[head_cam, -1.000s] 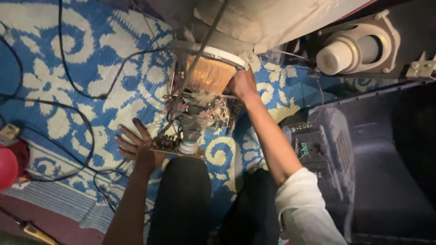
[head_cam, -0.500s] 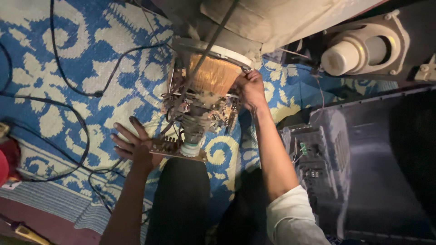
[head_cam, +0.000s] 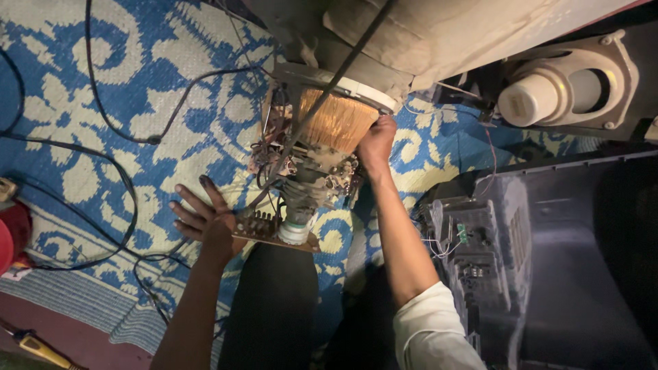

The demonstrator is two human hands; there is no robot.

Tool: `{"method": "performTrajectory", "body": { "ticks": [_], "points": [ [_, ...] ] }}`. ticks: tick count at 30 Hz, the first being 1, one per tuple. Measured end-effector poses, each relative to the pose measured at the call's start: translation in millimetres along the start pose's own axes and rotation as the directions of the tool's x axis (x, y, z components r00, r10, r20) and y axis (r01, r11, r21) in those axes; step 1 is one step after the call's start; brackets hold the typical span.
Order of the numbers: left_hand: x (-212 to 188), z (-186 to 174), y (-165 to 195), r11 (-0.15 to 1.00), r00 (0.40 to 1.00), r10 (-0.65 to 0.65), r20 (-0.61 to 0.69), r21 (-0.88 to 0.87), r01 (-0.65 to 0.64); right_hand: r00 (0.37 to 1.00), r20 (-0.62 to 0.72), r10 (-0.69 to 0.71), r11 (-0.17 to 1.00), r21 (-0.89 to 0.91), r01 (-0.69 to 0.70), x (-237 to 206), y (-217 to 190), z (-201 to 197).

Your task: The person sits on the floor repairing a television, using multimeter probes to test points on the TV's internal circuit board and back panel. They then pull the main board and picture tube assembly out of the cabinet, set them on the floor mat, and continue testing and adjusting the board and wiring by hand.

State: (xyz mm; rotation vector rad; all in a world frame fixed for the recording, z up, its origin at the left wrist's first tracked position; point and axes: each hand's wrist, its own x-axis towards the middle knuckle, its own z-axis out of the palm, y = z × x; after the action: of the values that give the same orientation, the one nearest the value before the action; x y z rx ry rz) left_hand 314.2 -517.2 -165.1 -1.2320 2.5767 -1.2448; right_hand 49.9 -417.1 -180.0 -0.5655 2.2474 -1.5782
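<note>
- Blue and cream patterned woven mat (head_cam: 103, 89) spread across the floor, seen from above, carrying everything.
- Near the mat's top edge, at its middle: copper-wound orange coil cone with a pale ring (head_cam: 337, 120), fitted on the neck of a grey glass picture tube (head_cam: 425, 34).
- Right hand (head_cam: 375, 142) pressed against the right side of the coil cone, fingers curled close together on its rim; grip itself hard to make out.
- Left hand (head_cam: 202, 218) flat on the mat, fingers spread apart, just beside a small brown circuit board (head_cam: 264, 229) at the tube neck's end.
- Black cables (head_cam: 127, 178) looping over the mat's left half.
- Dark plastic casing shell (head_cam: 576, 260) along the mat's right edge.
- Pale round speaker (head_cam: 562, 92) at the top right corner.
- Yellow-handled tool (head_cam: 34, 346) at the bottom left corner.
</note>
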Motion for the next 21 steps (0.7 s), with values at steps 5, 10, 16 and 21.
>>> {"method": "performTrajectory", "body": {
  "ticks": [5, 10, 16, 21],
  "points": [
    [-1, 1, 3, 0.998, 0.999, -0.053, 0.003, -0.043, 0.053, 1.0, 0.019, -0.017, 0.992, -0.123, 0.019, -5, 16, -2],
    [-3, -3, 0, 0.996, 0.985, 0.045, 0.165, -0.083, -0.032, 0.998, -0.058, 0.033, 0.993, -0.109, -0.039, -2, 33, 1],
    [-2, -4, -8, 0.567, 0.437, 0.488, 0.756, -0.654, 0.501, 0.889, 0.128, 0.439, 0.765, 0.466, -0.445, -5, 27, 2],
    [-6, 0, -6, 0.541, 0.442, 0.494, 0.749, -0.662, 0.518, 0.914, 0.211, 0.348, 0.844, 0.353, -0.403, -2, 20, 1]
  ]
}}
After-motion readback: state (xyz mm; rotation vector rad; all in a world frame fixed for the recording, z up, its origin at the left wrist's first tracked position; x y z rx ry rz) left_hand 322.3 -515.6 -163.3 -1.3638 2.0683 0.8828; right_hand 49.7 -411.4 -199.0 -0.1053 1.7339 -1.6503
